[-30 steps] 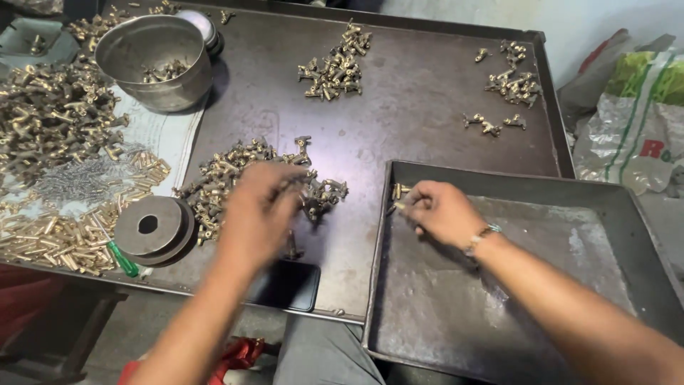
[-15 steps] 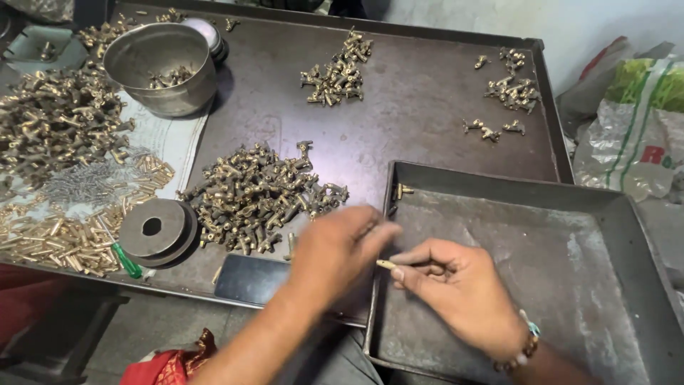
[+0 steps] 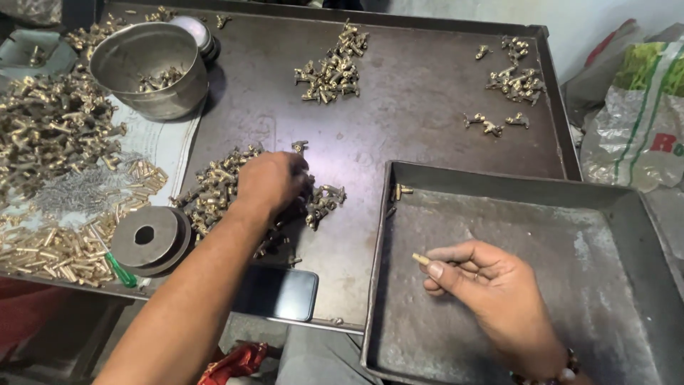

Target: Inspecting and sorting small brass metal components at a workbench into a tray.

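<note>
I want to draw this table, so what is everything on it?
dark metal worktable: one, brown, centre
grey metal tray: one, lower right
round steel bowl: one, silver, upper left
small brass fittings: many, gold, in heaps across the table
grey metal disc with a hole: one, left edge
black phone: one, front edge
green-handled screwdriver: one, by the disc
plastic sacks: far right
left hand: on the middle heap
right hand: over the tray, pinching a short brass pin

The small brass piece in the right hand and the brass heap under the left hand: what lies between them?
In the head view, only the grey metal tray's raised wall and bare dark tabletop.
</note>
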